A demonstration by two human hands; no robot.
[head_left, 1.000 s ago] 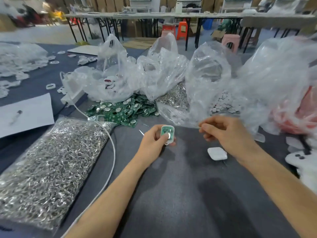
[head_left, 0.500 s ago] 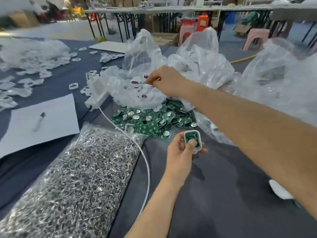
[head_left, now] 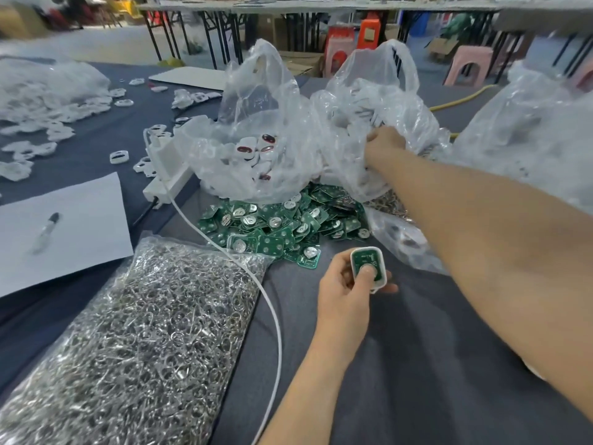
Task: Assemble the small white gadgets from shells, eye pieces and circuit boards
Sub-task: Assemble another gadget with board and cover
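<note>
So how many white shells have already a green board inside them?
2. One shell is held in the left hand, thumb on its board. The other shell lies at the near-left edge of the green board pile. More may be hidden in the pile.

No text, brand or number can be read. The green circuit boards [head_left: 282, 223] heaped on the table [head_left: 417, 348] carry pale markings too small to make out, as does the board [head_left: 369, 257] seated in the white shell [head_left: 354, 252]. Stickers on the orange stool [head_left: 372, 30] and the red stool [head_left: 339, 57], far across the room, are blurred.
</note>
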